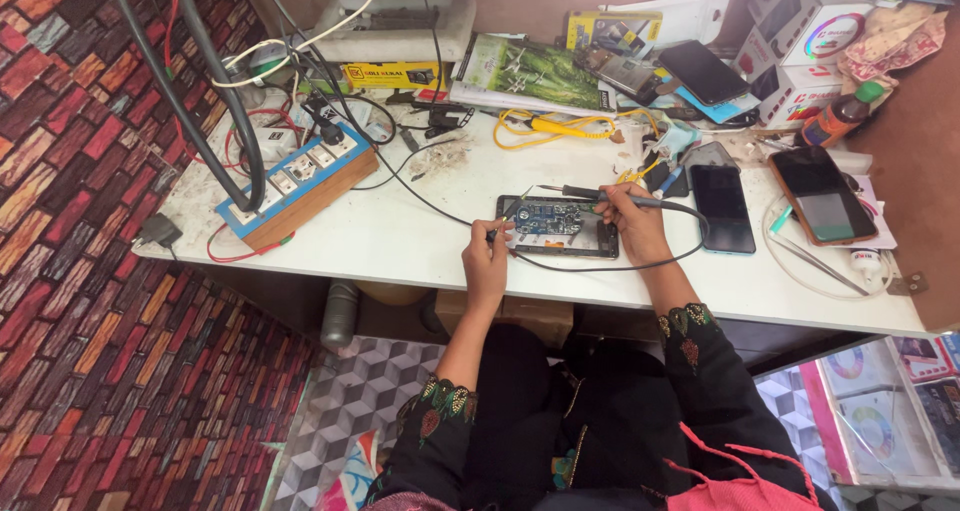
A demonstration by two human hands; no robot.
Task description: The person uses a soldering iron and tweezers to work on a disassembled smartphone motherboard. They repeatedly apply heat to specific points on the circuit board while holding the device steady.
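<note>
Opened phone (557, 226) lies near bench (400, 241) front edge, long axis left-right | your right hand (632, 221) clenched round soldering iron (610, 196), tip nearest board | your left hand (487, 256) pinching a thin probe (503, 227) at phone's left end

- Our left hand (487, 259) reaches forward from a bare forearm, fingers curled in a closed pinch grip.
- Our right hand (632, 223), just right of it, is likewise curled shut, wrist bent inward.

Opened phone (557, 225) flat on table, blue board exposed; soldering iron (600, 193) tilted over it.
</note>
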